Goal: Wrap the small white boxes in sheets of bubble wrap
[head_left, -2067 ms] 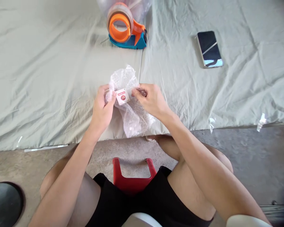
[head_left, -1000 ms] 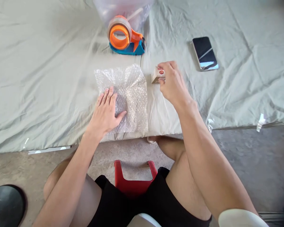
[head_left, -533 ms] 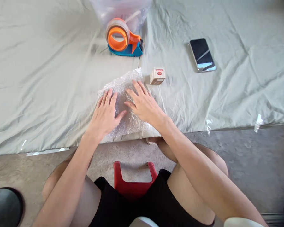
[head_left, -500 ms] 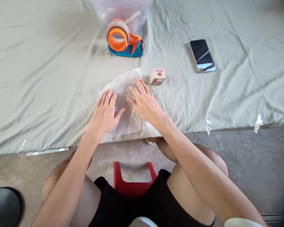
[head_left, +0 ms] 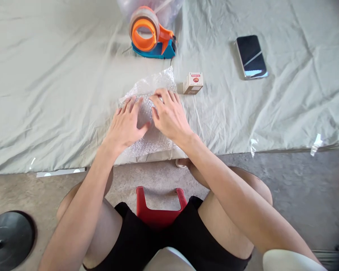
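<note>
A sheet of clear bubble wrap (head_left: 149, 146) lies at the front edge of the cloth-covered table. My left hand (head_left: 125, 122) rests on its left side, fingers spread and palm down. On the right part of the sheet lies my right hand (head_left: 171, 114), its fingers bent a little but apart, holding nothing. The tips of both hands touch the plastic near its far end. Just beyond my right hand stands a small printed cardboard box (head_left: 193, 83), apart from the wrap. Part of the sheet is hidden beneath my hands.
Behind the wrap stands an orange and blue tape dispenser (head_left: 154, 35), with a translucent plastic bag (head_left: 172, 9) at its back. A phone (head_left: 251, 56) lies to the right. Below are a red stool (head_left: 159, 216) and a round black base (head_left: 11, 241) on the floor.
My right hand has moved slightly left and its fingers have drawn in closer together on the bubble wrap. My left hand stays on the sheet. The whole view has shifted slightly.
</note>
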Action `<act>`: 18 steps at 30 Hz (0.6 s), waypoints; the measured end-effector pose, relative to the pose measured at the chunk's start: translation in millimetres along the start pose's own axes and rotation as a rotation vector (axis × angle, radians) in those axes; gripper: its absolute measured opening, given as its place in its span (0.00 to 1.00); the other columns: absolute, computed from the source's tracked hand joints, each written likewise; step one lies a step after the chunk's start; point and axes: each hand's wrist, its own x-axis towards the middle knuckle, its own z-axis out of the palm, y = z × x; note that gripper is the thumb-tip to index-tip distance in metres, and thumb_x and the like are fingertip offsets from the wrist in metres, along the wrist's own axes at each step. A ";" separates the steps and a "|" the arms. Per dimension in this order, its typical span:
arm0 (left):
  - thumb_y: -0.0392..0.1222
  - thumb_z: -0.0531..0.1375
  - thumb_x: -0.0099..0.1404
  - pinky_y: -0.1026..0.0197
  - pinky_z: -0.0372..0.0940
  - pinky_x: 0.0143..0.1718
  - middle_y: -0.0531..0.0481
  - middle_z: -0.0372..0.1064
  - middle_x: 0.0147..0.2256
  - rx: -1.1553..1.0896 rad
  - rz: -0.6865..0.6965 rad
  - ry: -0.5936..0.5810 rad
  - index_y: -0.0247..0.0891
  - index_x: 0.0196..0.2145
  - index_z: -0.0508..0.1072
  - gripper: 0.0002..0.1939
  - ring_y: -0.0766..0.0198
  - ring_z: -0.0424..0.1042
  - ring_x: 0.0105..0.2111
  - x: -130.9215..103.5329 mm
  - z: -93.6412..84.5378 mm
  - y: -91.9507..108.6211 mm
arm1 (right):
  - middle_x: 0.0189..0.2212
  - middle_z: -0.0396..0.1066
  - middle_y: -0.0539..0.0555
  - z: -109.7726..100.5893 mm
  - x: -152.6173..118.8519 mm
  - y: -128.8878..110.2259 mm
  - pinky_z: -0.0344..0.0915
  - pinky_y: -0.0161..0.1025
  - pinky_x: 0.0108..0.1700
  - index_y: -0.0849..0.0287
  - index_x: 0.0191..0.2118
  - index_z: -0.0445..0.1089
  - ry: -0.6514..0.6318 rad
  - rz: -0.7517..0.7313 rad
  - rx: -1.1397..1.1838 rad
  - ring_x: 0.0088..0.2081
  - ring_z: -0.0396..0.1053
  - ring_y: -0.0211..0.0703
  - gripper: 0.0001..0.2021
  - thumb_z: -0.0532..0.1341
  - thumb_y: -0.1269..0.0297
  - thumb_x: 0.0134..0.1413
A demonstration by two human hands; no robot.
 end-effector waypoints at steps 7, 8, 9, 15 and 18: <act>0.41 0.55 0.81 0.32 0.50 0.86 0.40 0.54 0.84 0.019 0.061 0.087 0.40 0.79 0.65 0.32 0.42 0.54 0.85 0.8 4.7 -2.7 | 0.75 0.69 0.68 1.3 -4.8 1.8 0.66 0.69 0.74 0.60 0.70 0.73 -0.123 0.036 0.019 0.72 0.69 0.69 0.24 0.50 0.70 0.79; 0.40 0.55 0.80 0.33 0.49 0.86 0.40 0.53 0.84 0.017 0.070 0.095 0.39 0.80 0.63 0.34 0.42 0.52 0.85 1.7 5.1 -3.1 | 0.74 0.70 0.69 0.2 -4.7 1.6 0.66 0.70 0.74 0.61 0.70 0.73 -0.123 0.043 0.021 0.72 0.70 0.70 0.24 0.51 0.70 0.79; 0.40 0.56 0.79 0.33 0.49 0.86 0.39 0.53 0.85 0.015 0.068 0.094 0.38 0.81 0.61 0.36 0.42 0.51 0.86 2.7 5.1 -3.4 | 0.74 0.70 0.70 -0.6 -4.6 1.3 0.66 0.70 0.73 0.61 0.70 0.74 -0.121 0.052 0.023 0.71 0.70 0.71 0.24 0.51 0.70 0.78; 0.46 0.52 0.83 0.31 0.55 0.83 0.28 0.52 0.84 0.056 0.000 0.046 0.30 0.84 0.52 0.39 0.35 0.54 0.84 7.9 -0.8 -3.1 | 0.80 0.63 0.69 1.5 -1.5 2.4 0.64 0.68 0.78 0.63 0.73 0.71 -0.135 0.065 0.037 0.78 0.64 0.67 0.26 0.50 0.74 0.78; 0.49 0.46 0.87 0.29 0.60 0.80 0.30 0.61 0.80 0.083 -0.022 0.075 0.33 0.84 0.56 0.35 0.34 0.62 0.80 11.3 -3.0 -3.6 | 0.82 0.60 0.67 2.1 0.0 3.3 0.63 0.65 0.80 0.62 0.77 0.67 -0.151 0.070 0.042 0.81 0.61 0.64 0.30 0.49 0.78 0.76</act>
